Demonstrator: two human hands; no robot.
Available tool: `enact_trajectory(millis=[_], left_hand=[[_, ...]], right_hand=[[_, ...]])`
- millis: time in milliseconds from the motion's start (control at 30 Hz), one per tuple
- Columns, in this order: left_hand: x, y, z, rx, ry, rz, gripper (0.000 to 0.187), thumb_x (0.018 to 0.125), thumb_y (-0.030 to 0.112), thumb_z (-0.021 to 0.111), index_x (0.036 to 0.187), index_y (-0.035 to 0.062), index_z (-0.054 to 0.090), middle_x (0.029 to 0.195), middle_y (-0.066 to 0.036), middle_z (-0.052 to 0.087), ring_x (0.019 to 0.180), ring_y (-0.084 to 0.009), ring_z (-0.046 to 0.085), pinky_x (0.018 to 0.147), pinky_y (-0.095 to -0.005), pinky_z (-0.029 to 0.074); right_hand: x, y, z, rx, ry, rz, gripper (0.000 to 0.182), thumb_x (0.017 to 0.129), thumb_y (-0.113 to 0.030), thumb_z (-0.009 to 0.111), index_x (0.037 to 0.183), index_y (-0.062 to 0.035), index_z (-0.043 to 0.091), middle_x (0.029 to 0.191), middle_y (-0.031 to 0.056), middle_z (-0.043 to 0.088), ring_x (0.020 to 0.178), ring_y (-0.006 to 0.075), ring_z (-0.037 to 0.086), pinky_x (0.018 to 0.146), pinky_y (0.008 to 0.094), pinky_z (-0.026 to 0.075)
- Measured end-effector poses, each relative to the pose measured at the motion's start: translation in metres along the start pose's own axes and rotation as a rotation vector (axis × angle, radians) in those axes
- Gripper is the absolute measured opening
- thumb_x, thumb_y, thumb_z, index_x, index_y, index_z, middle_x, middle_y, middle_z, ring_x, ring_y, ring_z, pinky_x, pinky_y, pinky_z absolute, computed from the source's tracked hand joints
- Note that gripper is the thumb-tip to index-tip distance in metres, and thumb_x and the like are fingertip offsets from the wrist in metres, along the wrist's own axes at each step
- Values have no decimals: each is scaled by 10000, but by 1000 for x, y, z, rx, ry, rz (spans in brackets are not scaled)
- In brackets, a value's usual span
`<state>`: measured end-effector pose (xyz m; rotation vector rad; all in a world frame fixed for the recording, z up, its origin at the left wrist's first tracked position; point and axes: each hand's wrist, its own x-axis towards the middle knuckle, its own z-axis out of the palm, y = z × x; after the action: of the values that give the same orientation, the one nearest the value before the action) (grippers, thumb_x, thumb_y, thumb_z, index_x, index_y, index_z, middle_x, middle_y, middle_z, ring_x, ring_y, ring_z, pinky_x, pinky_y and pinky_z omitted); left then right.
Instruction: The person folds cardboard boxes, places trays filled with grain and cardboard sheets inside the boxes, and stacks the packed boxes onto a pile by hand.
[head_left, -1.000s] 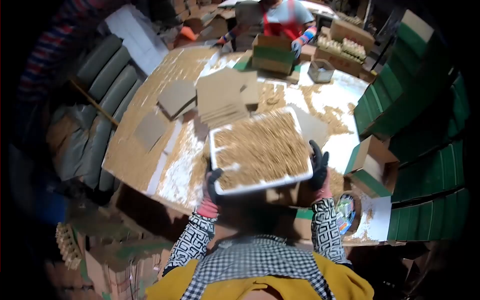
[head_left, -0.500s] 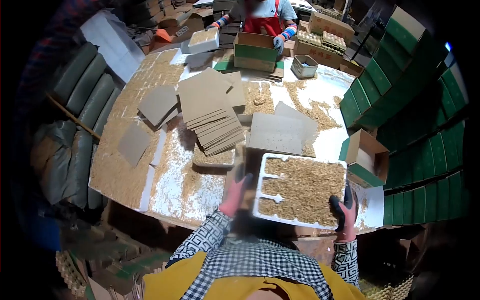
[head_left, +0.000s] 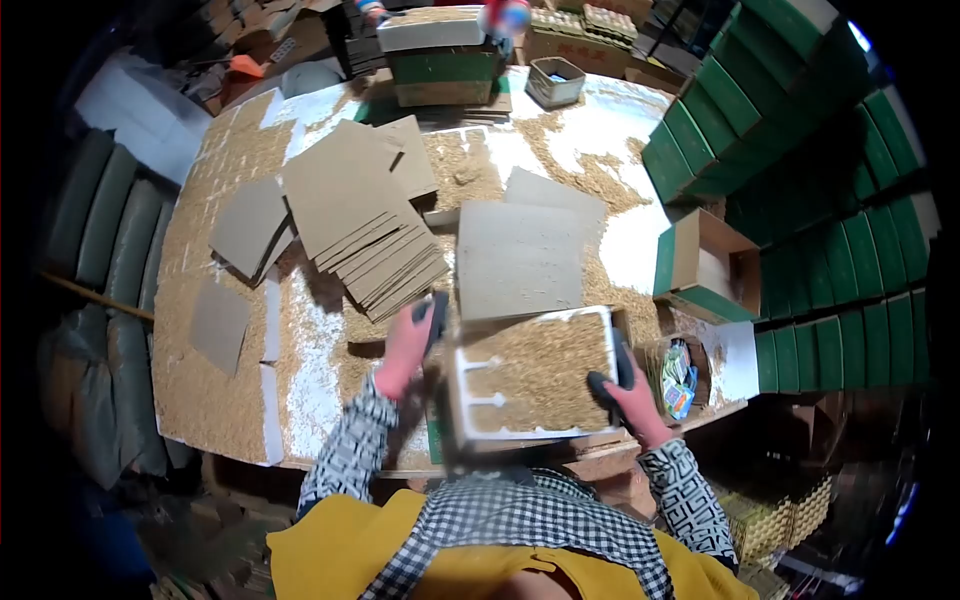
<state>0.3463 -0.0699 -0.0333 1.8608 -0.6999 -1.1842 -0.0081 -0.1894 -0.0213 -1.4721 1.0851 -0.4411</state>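
My right hand (head_left: 630,395), in a pink glove with dark fingers, grips the right edge of a white foam tray (head_left: 535,378) filled with loose tan husk. Green and brown cardboard box parts (head_left: 434,430) show under and beside the tray. My left hand (head_left: 408,345), gloved alike, is off the tray's left side with its fingers stretched out. Its fingertips are close by the lower edge of a fanned stack of cardboard sheets (head_left: 365,215). Just beyond the tray lies a grey cardboard sheet (head_left: 520,258).
Across the table (head_left: 200,400), a person's hand (head_left: 503,18) is at another foam tray (head_left: 430,30) atop a green box (head_left: 440,75). An open box (head_left: 708,265) and a basket with colourful packets (head_left: 680,380) stand at right. Green boxes (head_left: 700,150) are stacked behind.
The view has shifted. My left hand has moved away from the tray toward the cardboard stack, and the tray has come left. The other person's tray has moved onto their box.
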Motion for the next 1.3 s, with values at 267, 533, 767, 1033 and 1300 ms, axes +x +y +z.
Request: enact_trajectory(millis=[267, 533, 767, 1033, 1300], left_hand=[[233, -24, 36, 968, -161, 522, 1021, 582, 474, 809, 1398, 77, 343, 1300, -221, 503, 1186, -347, 506, 993, -407, 418], [150, 52, 20, 964, 223, 392, 503, 769, 216, 702, 1199, 50, 500, 1161, -185, 587, 1114, -349, 540, 935, -415, 442], [28, 112, 43, 754, 455, 590, 417, 784, 109, 682, 1172, 30, 552, 1067, -154, 640, 1004, -313, 609, 888, -361, 472], [-85, 59, 55, 272, 854, 558, 310, 813, -50, 598, 1119, -28, 560, 1046, -88, 637, 967, -169, 594, 888, -283, 456], [-153, 17, 116, 496, 849, 897, 405, 618, -119, 530, 991, 34, 573, 1053, -162, 574, 912, -306, 588, 849, -366, 468]], right_hand=[[-13, 7, 33, -689, 353, -525, 575, 770, -177, 686, 1268, 14, 471, 1201, 271, 544, 1070, 405, 557, 919, 419, 458], [1, 65, -170, -910, 324, 144, 605, 727, -277, 749, 1254, -78, 528, 1197, 165, 584, 1081, 310, 582, 915, 371, 476], [7, 151, -203, -1082, 305, -114, 286, 752, -205, 671, 1026, -139, 625, 947, 76, 640, 861, 282, 627, 720, 391, 489], [-15, 118, -249, -771, 266, -125, 385, 738, -295, 713, 1057, -89, 649, 1094, 115, 631, 924, 298, 624, 820, 402, 475], [2, -30, -51, -846, -136, -1283, 242, 751, -143, 623, 984, -82, 645, 978, 146, 646, 860, 303, 603, 759, 361, 504]])
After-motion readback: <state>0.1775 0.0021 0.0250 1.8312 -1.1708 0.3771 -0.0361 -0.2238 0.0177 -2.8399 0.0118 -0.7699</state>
